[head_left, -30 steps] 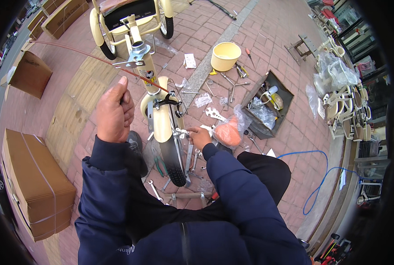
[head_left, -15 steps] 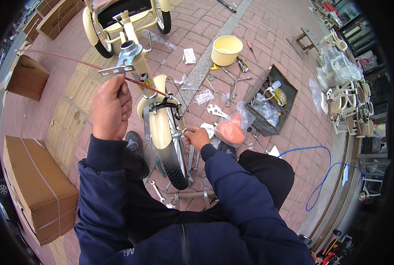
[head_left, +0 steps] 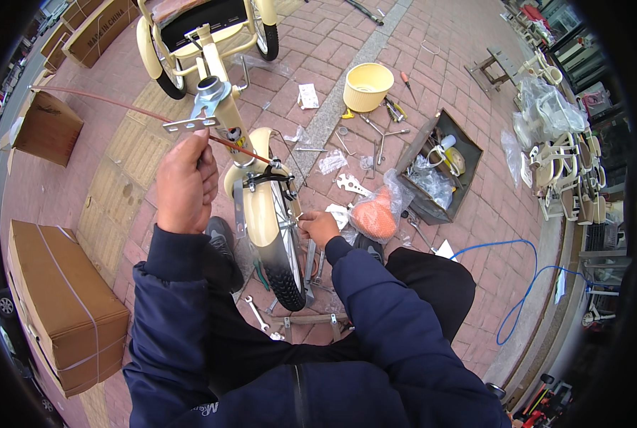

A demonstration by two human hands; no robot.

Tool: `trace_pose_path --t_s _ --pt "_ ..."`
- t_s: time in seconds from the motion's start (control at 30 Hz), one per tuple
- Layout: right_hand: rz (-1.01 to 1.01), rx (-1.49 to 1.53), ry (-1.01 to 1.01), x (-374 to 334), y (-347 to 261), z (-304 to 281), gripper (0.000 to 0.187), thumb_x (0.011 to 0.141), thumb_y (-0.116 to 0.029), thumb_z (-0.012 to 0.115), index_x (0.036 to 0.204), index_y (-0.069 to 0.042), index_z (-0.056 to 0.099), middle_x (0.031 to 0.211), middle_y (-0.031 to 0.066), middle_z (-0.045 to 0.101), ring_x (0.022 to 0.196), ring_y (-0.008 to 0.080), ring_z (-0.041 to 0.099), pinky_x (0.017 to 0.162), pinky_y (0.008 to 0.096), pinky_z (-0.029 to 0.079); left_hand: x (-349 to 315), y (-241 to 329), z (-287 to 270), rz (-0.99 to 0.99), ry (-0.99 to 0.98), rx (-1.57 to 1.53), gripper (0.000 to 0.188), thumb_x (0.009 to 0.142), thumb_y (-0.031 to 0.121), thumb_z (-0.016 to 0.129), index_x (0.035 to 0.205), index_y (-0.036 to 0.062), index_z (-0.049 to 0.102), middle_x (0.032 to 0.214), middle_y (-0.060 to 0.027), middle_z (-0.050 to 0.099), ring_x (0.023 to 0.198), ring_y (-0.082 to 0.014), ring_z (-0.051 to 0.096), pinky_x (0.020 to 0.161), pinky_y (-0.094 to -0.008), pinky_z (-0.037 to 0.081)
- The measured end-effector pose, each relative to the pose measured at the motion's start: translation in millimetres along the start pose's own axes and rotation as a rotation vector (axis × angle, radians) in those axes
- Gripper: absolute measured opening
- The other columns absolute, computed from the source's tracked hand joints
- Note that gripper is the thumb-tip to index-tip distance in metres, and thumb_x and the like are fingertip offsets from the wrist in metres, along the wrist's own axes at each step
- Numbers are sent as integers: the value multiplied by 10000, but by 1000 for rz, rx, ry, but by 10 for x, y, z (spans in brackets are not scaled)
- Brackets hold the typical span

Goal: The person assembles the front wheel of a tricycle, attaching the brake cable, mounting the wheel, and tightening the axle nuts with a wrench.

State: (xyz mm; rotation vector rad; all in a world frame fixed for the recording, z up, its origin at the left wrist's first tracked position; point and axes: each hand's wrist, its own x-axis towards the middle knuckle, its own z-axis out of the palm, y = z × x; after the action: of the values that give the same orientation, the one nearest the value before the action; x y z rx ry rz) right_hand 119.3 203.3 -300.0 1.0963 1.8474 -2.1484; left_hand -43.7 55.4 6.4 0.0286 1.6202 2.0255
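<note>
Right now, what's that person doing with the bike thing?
Someone in a dark blue padded jacket is handling a cream metal tricycle. The left hand pinches a thin reddish-brown cable that runs to the brake above the black-tyred front wheel. The right hand is beside that wheel, near its hub; what it holds is too small to tell. A silver metal wrench lies on the pink brick pavement.

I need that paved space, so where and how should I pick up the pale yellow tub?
Probably by its near rim, from above, fingers inside and thumb outside: the tub stands upright with its mouth open. A small yellow tool and pliers lie beside its base, so a low approach looks more crowded.
</note>
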Motion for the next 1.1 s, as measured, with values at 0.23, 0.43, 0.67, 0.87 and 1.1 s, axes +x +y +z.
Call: trace_pose_path --t_s 0.23,0.43,0.67,0.87,1.1 --pt "-25 6 49 80 130 -68 252 831 -97 647 1031 51 691 826 106 708 653 163 659 593 292 532 -37 -7 -47 -2 9 -21 355 979 306 569 713 107 446 552 62 343 426 -46 267 383 -219 202" --pt "-84 -272 314 499 194 -158 316 807 -203 621 1032 -4 718 942 190 722 840 313 698 800 377 535 -130 18 -93 -9 18 -4 360 1012 323 511 729 113 435 551 57 314 436 -44 267 383 -202 214" --pt "-299 -498 384 1268 -321 7 545 829 -176 641 1325 17 524 1144 220 675 1073 349 646 934 392 488 -238 52 -116 -11 5 -29 379 999 312 546 696 101 458 549 47 360 444 -48 288 407 -216 231" --pt "-294 -358 14 1545 -590 33 428 867 -146 626 1246 39 557 1019 170 704 937 268 679 836 338 512 -243 51 -60 -48 5 -27 340 1000 263 494 716 85 434 556 16 367 452 -68 302 399 -211 246" --pt "-232 -477 -235 800 -299 -261 289 928 -237 584 847 29 662 724 87 666 625 166 619 595 320 492 -228 20 -18 3 -79 -121 306 978 278 593 747 87 530 586 61 399 470 -40 287 440 -224 214"
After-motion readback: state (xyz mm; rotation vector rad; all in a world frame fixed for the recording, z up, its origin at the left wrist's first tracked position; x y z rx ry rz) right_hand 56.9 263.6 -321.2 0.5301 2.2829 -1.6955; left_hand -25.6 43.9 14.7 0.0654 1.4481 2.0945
